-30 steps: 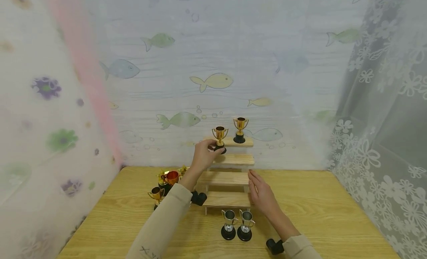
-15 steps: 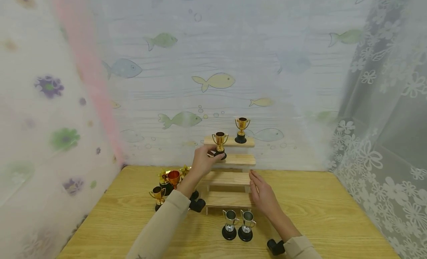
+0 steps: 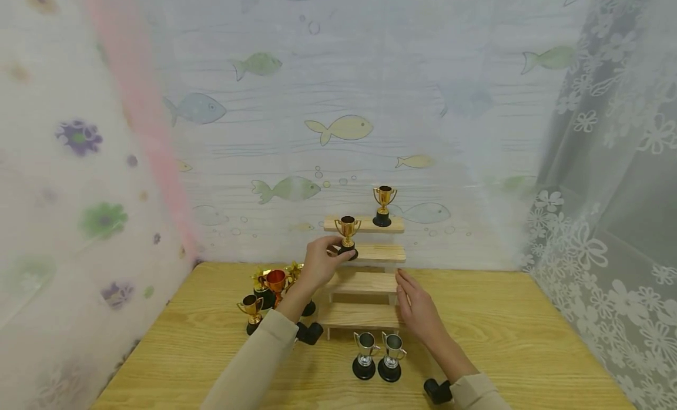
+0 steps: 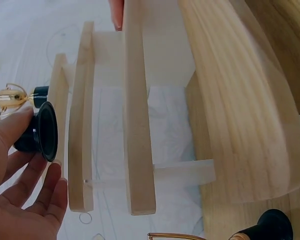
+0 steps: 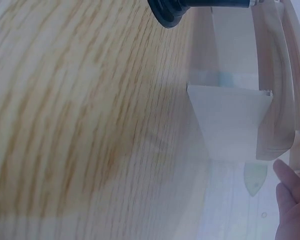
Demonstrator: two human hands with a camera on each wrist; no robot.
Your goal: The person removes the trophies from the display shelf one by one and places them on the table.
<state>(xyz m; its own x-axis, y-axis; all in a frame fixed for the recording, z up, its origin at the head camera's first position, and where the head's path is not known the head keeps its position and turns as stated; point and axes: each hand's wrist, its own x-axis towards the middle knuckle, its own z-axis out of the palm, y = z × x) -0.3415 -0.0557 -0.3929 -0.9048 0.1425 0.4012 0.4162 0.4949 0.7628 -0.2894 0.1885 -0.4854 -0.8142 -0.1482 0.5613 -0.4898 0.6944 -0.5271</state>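
My left hand (image 3: 319,262) pinches a small gold trophy cup (image 3: 347,229) by its black base between thumb and fingers. That trophy is upright, over the left part of the second step from the top of a wooden stepped stand (image 3: 365,315). In the left wrist view the underside of its black base (image 4: 49,131) shows, apart from the shelf edges. My right hand (image 3: 420,310) lies along the stand's right side, its fingers straight and at the shelf ends. Another gold trophy (image 3: 383,204) stands at the right of the top step.
Two silver trophies, one on the left (image 3: 364,356) and one on the right (image 3: 391,357), stand before the stand. Left of it are several more, including a red cup (image 3: 275,279) and a small gold cup (image 3: 251,307), partly behind my left arm. A patterned curtain (image 3: 338,93) hangs behind.
My left hand has lowered the gold trophy from about top-step height to near the second step. My right hand stays at the stand's side.
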